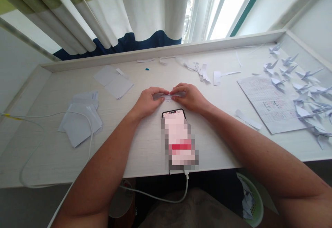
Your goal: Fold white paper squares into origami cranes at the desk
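Observation:
A small folded piece of white paper [168, 98] lies at the middle of the desk, pinched from both sides. My left hand [149, 100] is closed on its left end, thumb in front and fingers behind. From the other side my right hand [188, 96] grips the right end the same way, and the fingertips of both hands nearly meet. Much of the paper is hidden under the fingers. Just below the hands a phone [178, 141] lies face up, its screen lit and blurred, with a white cable [186, 186] plugged into its lower end.
Paper sheets [83, 121] are stacked at left, with more sheets [114, 83] behind. Paper scraps [199, 70] lie at the back. Several folded paper cranes [306, 74] crowd the right side around a written sheet [272, 103]. Below the desk stands a green basket [259, 197] with paper.

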`<state>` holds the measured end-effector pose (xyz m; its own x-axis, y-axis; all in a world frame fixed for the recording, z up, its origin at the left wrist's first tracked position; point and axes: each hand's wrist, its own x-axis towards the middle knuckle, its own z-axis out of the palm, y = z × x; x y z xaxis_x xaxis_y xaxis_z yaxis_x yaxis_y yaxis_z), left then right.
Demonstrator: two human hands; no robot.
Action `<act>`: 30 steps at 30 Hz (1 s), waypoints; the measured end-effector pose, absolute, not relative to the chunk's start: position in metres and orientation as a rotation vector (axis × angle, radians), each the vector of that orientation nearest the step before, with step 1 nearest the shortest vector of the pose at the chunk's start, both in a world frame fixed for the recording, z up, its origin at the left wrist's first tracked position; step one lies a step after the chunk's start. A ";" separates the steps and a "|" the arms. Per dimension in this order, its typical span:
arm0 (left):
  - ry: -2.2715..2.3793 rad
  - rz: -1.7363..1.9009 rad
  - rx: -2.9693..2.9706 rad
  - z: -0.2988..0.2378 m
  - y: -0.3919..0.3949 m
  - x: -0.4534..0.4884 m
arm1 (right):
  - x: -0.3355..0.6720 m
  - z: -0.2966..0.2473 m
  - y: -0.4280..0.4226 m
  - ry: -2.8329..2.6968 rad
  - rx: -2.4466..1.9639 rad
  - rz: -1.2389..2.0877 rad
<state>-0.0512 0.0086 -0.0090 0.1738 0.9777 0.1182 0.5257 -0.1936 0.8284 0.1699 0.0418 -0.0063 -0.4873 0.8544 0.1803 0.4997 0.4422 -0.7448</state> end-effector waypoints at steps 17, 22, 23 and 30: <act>1.493 0.900 2.083 -0.011 0.010 -0.045 | 0.178 -0.009 0.036 -2.371 -1.076 0.592; 1.512 0.883 2.070 -0.010 0.008 -0.043 | 0.181 -0.011 0.040 -2.389 -1.013 0.599; 1.528 0.883 2.063 -0.011 0.008 -0.043 | 0.182 -0.011 0.041 -2.391 -1.001 0.605; 1.564 0.858 2.052 -0.012 0.008 -0.045 | 0.183 -0.013 0.043 -2.345 -1.013 0.641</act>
